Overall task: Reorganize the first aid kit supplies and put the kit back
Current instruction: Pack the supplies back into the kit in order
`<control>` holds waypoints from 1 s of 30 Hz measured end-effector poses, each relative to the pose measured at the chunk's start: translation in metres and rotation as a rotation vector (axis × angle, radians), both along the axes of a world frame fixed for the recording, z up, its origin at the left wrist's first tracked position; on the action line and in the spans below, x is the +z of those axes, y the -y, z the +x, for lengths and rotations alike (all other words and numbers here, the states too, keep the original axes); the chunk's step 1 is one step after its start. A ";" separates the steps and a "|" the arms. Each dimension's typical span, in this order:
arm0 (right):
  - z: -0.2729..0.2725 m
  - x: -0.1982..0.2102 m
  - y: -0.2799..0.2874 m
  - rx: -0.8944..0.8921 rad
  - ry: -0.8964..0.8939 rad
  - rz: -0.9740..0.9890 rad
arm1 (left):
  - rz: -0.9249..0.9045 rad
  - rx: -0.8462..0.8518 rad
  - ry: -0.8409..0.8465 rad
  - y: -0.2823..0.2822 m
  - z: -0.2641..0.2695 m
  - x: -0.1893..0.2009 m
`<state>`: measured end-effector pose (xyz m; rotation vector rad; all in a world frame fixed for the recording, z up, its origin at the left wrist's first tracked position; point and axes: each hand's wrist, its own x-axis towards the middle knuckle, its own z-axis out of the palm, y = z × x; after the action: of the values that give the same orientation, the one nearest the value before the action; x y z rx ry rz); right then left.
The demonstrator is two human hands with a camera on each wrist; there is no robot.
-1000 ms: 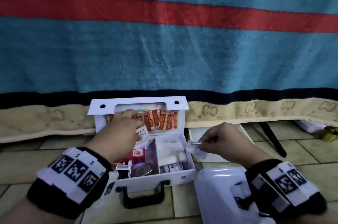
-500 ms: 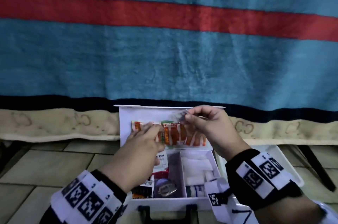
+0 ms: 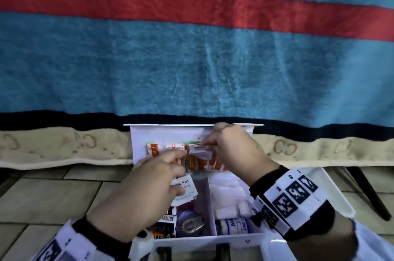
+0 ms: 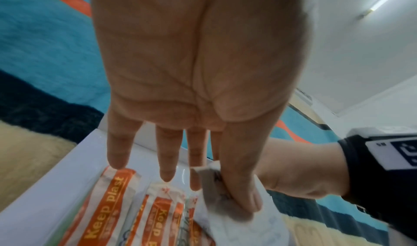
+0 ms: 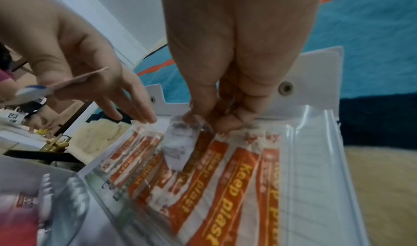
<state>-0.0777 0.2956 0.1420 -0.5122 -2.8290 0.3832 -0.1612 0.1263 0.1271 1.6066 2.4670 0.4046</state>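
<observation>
Mid-sort: my right hand (image 3: pixel 232 150) pinches a small packet (image 5: pixel 180 143) at the kit (image 3: pixel 234 237) lid's plasters (image 5: pixel 225 187); left hand (image 3: pixel 145 188) grips an alcohol pad (image 3: pixel 184 189). Kit still open.

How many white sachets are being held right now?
2: one sachet in the left hand, over the kit; one pinched by the right hand at the plasters in the lid. More may lie hidden.
</observation>
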 end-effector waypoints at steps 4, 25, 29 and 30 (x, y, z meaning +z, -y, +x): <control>-0.005 -0.001 -0.003 0.000 -0.007 0.094 | 0.032 0.003 0.026 0.001 -0.002 0.002; 0.008 0.009 0.005 0.029 -0.177 -0.316 | 0.210 0.218 0.126 -0.020 -0.007 0.005; 0.021 0.002 0.011 0.164 -0.085 -0.624 | 0.225 0.205 0.124 -0.023 -0.005 0.004; 0.021 -0.001 0.010 0.148 -0.085 -0.578 | 0.215 0.203 0.120 -0.024 -0.004 0.005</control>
<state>-0.0571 0.2860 0.1411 -0.3725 -2.6520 1.2357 -0.1652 0.1503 0.1318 1.3588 2.5744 0.7958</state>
